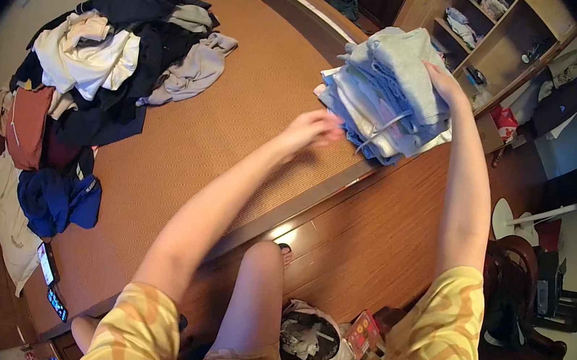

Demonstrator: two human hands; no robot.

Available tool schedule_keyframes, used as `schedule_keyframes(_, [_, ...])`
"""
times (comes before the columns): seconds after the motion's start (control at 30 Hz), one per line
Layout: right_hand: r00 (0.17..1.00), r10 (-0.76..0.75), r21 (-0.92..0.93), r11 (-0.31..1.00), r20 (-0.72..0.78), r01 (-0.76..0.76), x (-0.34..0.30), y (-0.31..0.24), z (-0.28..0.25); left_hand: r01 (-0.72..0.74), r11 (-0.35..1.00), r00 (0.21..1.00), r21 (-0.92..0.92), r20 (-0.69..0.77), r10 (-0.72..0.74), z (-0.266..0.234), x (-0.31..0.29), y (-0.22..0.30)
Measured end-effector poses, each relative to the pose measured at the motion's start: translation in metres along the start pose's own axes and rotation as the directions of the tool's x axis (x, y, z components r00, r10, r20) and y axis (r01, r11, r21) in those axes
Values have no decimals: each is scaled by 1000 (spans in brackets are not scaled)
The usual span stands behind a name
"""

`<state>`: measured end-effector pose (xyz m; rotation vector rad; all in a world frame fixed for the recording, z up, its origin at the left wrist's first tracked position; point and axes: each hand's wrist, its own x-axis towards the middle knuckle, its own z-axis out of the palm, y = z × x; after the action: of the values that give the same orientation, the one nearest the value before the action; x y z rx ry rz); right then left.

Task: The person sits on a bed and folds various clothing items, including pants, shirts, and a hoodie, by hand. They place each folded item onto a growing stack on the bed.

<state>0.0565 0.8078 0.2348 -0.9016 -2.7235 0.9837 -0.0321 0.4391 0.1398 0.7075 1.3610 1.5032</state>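
Woven matting is covering a wide bed [221, 135], where a stack of folded clothes [387, 95] is sitting at the near right edge. Left hand [314, 126] is touching its front, fingers loosely spread; right hand [441, 80] is pressing flat on top. Soft and floppy, it is probably best gripped from underneath

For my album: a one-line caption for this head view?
Both hands, left and right, on a stack of folded clothes on a bed.
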Motion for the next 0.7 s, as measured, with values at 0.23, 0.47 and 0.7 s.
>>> schedule_keyframes(0.23, [724, -409, -467, 874, -556, 135, -87, -106, 39, 31, 988, 923, -152, -375, -86, -93, -234, -61])
schedule_keyframes(0.47, [763, -431, -593, 802, -481, 79, -87, -86, 79, 121, 993, 657, 16, -751, -68, -186, -424, -137])
schedule_keyframes(0.7, [940, -212, -634, 773, -267, -5, -58, -93, 53, 825, 542, 56, 158, -978, 200, -209, -537, -175])
